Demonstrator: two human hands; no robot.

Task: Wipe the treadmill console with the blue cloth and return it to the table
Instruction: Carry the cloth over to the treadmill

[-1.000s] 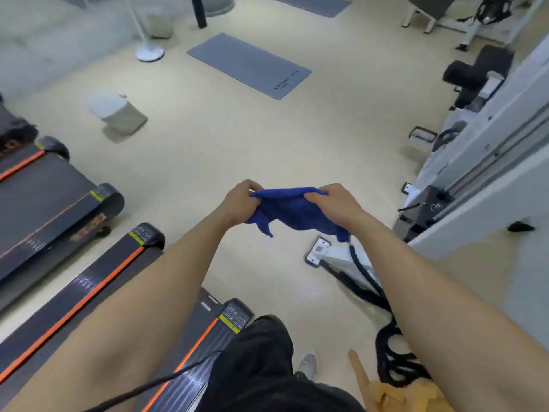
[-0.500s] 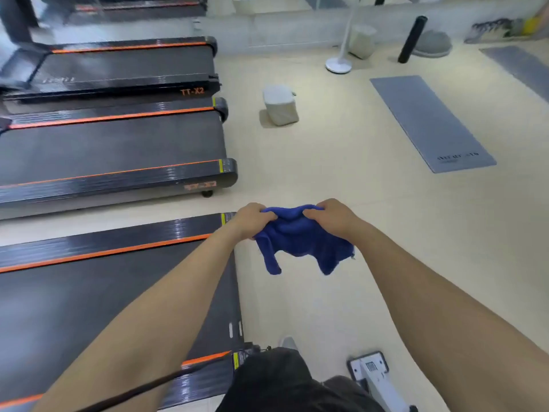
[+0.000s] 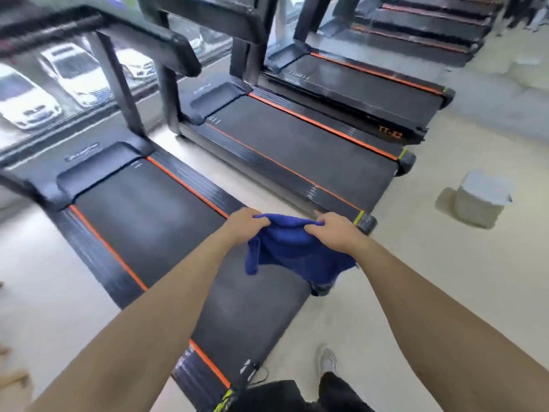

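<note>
Two hands were held out over the back part of the nearest treadmill (image 3: pixel 148 209), and the blue cloth (image 3: pixel 285 248) was gripped between them. The fingers of the left hand (image 3: pixel 243 226) were curled tight round one top corner of the cloth, and the fingers of the right hand (image 3: pixel 335 233) were curled tight round the other. The cloth was held up in the air above the treadmill's belt. So the cloth was judged to be picked up and ready, but no wiping was judged to be done. The console (image 3: pixel 98 28) was seen at the treadmill's front end, blurred and well apart from the cloth. It was yet to be reached and wiped, and the cloth was yet to be put back on the table, which was not seen. The cloth's top edge was stretched from hand to hand, so its long way was set across the treadmill, side to side. Its loose ends were left hanging down toward the belt.
</note>
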